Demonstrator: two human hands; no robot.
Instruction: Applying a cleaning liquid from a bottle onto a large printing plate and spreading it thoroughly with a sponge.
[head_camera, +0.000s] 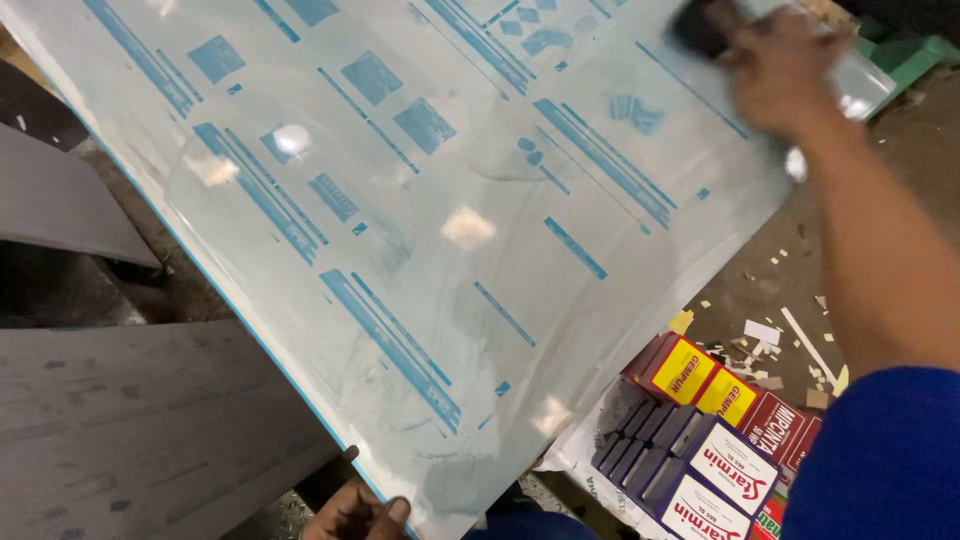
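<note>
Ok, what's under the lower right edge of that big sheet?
A pile of small flat cartons, red, yellow and dark blue, pokes out from under the large printed sheet. Paper scraps litter the floor beside it. How far the pile runs beneath is hidden.

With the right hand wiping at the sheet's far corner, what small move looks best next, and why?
Probably sweep the dark pad in the right hand back toward the middle of the pale blue-printed sheet. Smeared streaks show there, and the left hand holds the near edge, steadying it.
</note>
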